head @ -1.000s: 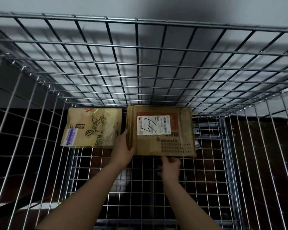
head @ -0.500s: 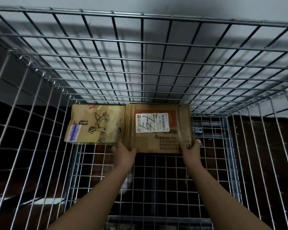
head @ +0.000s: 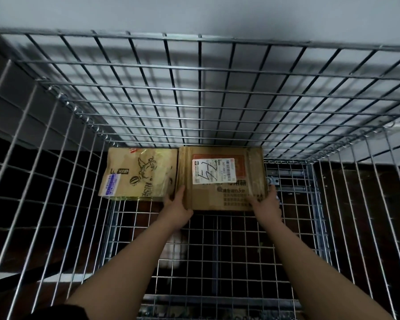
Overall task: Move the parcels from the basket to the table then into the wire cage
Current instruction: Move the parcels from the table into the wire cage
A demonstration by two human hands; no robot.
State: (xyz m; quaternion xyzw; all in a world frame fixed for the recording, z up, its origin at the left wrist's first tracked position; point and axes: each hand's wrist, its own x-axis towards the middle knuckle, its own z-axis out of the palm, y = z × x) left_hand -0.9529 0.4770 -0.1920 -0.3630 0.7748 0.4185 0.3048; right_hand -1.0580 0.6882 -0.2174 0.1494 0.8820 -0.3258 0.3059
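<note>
Inside the wire cage [head: 199,98] a brown cardboard parcel [head: 219,200] with a white shipping label lies flat against the far wall. My left hand [head: 176,210] grips its near left corner, thumb on top and fingers down the side. My right hand [head: 267,207] grips the near right corner the same way. Just left of it, side by side, lies a tan padded mailer [head: 143,174] with a black drawing and a small blue-printed label.
The cage's wire side walls [head: 44,181] rise on the left and right, and its grid floor [head: 217,255] stretches from the parcels toward me. A metal latch [head: 273,181] sits on the floor frame right of the box. A grey wall lies behind the cage.
My right hand slid from the middle of the box's near edge to its right corner. The box now sits square beside the mailer, against the far wall.
</note>
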